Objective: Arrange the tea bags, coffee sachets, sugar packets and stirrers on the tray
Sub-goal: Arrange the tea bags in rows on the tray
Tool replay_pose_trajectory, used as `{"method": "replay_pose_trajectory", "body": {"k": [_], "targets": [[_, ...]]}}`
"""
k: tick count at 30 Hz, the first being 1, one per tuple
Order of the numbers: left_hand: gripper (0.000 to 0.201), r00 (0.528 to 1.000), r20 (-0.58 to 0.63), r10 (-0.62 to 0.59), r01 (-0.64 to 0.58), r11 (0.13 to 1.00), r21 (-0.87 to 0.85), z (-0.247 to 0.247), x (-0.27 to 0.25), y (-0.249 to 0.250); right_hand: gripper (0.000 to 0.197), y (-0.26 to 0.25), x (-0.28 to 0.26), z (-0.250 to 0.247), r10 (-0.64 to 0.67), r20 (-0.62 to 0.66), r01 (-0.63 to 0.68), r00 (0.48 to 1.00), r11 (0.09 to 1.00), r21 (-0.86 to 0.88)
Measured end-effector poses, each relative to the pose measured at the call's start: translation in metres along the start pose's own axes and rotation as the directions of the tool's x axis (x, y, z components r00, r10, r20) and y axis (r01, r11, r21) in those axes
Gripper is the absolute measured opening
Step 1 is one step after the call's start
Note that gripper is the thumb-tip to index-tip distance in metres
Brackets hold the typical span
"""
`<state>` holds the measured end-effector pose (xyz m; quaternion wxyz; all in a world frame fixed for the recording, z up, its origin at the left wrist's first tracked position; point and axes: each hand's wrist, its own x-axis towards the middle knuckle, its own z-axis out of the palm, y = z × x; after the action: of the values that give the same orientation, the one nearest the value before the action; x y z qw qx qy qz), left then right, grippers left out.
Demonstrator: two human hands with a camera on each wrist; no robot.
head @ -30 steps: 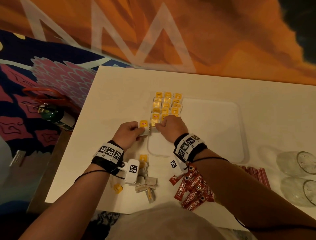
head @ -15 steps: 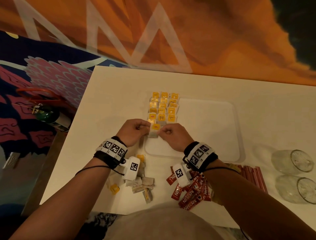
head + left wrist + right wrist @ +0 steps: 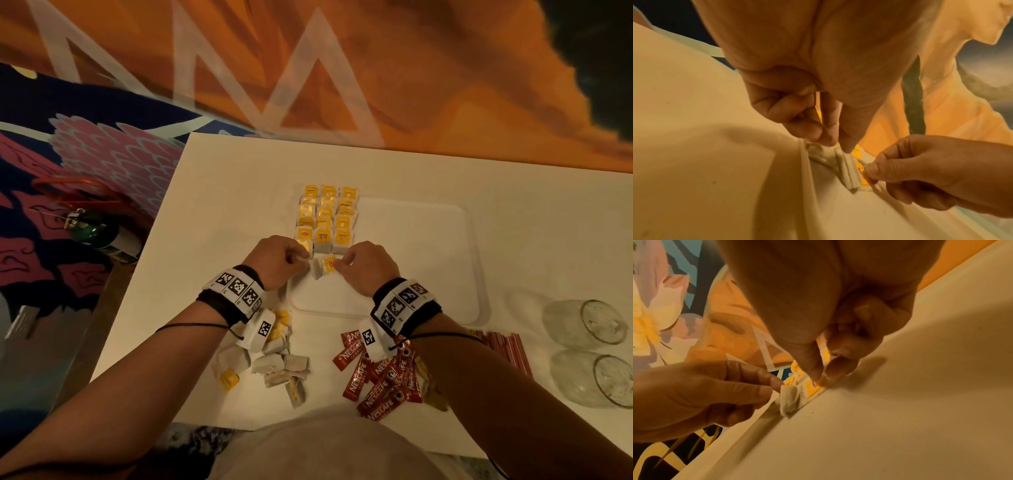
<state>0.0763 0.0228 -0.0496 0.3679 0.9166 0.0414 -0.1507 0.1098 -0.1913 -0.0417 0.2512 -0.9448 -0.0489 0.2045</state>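
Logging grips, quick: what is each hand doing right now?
Left hand: pinches the tea bag.
Right hand: pinches that bag's yellow tag.

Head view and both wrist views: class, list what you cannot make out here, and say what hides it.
- Sugar packets: none identifiable in any view.
- Stirrers: head view, right forearm covers their near ends.
- Coffee sachets: partly under the right wrist.
- Tea bag print: blurred in both wrist views.
- Tray near-left corner: behind the left hand.

Tray (image 3: 411, 260) right side bare; tea-bag rows (image 3: 327, 219) block far-left corner.
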Motion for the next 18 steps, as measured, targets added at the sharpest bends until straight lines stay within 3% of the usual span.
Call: {"method": "replay_pose_trajectory", "body": {"k": [10,16,18], "targets": [[0.022,0.998,0.035,0.044,-0.047,0.995,0.085,0.008,0.002,0.014,0.015,-0.003,0.002,0.018,-0.050,0.040,0.049,0.998,0.998,0.042],[0.014,0.992,0.075,0.104,-0.113,0.985,0.128,0.004,0.001,0.016,0.016,-0.004,-0.005,0.007,-0.230,0.053,0.223,0.972,0.968,0.116],[0.024,0.987,0.092,0.133,-0.144,0.983,0.117,0.003,0.002,0.016,0.011,-0.005,-0.008,0.003,-0.278,0.029,0.271,0.960,0.951,0.152]]}}
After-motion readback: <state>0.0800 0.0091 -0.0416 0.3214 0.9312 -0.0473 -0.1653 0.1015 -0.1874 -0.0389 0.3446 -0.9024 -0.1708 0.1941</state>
